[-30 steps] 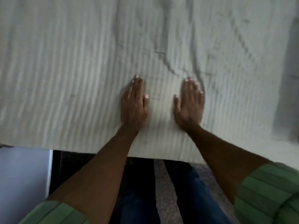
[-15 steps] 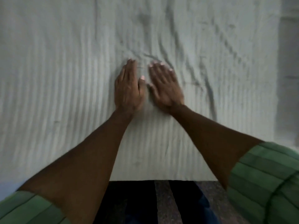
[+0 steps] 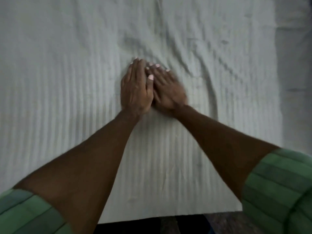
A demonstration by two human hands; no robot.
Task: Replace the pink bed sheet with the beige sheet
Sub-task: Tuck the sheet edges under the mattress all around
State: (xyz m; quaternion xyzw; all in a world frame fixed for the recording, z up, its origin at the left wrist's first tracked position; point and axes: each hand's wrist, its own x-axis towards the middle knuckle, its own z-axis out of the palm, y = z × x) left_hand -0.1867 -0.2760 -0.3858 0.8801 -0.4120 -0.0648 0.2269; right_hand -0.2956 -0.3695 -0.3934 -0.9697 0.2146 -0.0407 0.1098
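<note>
The pale beige ribbed sheet (image 3: 67, 81) covers the bed and fills most of the view. My left hand (image 3: 135, 88) lies flat on it, palm down with straight fingers, near the middle. My right hand (image 3: 167, 88) presses flat right beside it, its thumb side tucked under the left hand's edge. Wrinkles fan out in the cloth beyond and to the right of the fingertips. No pink sheet is in view.
The bed's near edge (image 3: 152, 217) runs along the bottom, with dark floor and my legs below it. A smoother strip of paler cloth (image 3: 293, 73) lies along the right side.
Both hands have slid forward over the sheet and come together; the right hand moved left until it met the left. More of the bed is in view.
</note>
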